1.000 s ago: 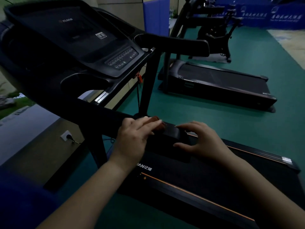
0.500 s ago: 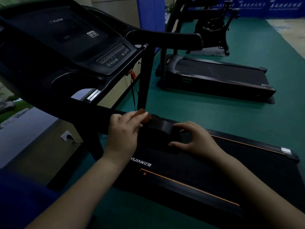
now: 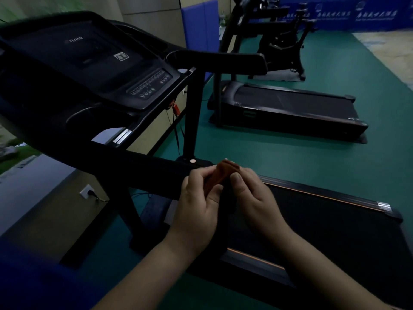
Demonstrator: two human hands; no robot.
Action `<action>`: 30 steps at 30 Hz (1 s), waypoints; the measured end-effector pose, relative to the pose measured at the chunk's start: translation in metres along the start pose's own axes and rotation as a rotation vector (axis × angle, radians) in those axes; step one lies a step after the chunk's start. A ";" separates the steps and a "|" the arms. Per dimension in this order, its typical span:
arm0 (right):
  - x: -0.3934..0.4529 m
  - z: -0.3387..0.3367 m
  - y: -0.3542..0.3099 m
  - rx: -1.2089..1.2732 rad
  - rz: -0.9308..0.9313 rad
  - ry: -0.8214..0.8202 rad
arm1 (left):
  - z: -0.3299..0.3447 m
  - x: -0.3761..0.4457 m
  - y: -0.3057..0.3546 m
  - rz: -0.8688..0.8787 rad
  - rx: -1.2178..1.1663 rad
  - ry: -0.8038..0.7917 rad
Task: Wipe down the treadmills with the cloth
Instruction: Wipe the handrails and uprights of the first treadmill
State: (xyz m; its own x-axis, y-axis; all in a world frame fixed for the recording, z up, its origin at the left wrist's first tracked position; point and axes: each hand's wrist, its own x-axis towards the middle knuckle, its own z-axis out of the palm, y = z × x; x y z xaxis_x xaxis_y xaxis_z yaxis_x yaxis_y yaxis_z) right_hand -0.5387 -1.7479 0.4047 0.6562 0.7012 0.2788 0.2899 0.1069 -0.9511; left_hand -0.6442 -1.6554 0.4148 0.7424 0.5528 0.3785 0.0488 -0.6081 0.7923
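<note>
A small orange-brown cloth [image 3: 220, 175] is held up between both hands above the front of the near black treadmill [image 3: 335, 220]. My left hand [image 3: 196, 198] pinches its left side with thumb and fingers. My right hand [image 3: 250, 193] grips its right side, thumb toward me. The treadmill's console [image 3: 111, 70] and left handrail [image 3: 138, 171] rise at the left; its belt runs to the right under my forearms. A second treadmill [image 3: 290, 108] lies on the floor beyond.
An exercise bike [image 3: 283, 41] stands at the back on the green floor [image 3: 290, 157]. A blue pad [image 3: 199, 25] leans on the far wall. A wall socket with a plug [image 3: 88, 192] is low at the left. A red safety cord [image 3: 175, 108] hangs from the console.
Both hands lifted off the treadmill's motor cover and came together. The cloth, earlier pressed under my left fingers, is now held up between both hands.
</note>
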 end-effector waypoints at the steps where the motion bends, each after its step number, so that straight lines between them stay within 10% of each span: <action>1: -0.003 0.002 0.000 0.044 0.014 0.006 | 0.003 0.000 0.001 0.019 -0.034 -0.005; 9: -0.020 -0.002 0.001 0.347 0.118 0.101 | 0.017 -0.004 0.010 0.144 0.191 -0.241; 18: -0.015 0.001 0.043 0.115 0.261 0.209 | -0.047 0.025 -0.032 0.104 0.673 -0.107; 26: 0.007 0.031 0.053 -0.283 -0.180 0.380 | -0.052 0.028 -0.046 0.131 0.689 -0.105; 30: -0.013 0.031 0.081 -0.155 -0.086 0.482 | -0.053 0.027 -0.052 0.142 0.671 -0.112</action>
State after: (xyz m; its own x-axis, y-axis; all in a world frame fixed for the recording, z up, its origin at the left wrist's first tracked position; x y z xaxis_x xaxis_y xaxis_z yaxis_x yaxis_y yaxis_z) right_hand -0.5454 -1.7261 0.3202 0.8613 0.2862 0.4197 0.4331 0.0183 -0.9012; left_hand -0.6618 -1.5790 0.4093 0.8349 0.4013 0.3768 0.3215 -0.9111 0.2581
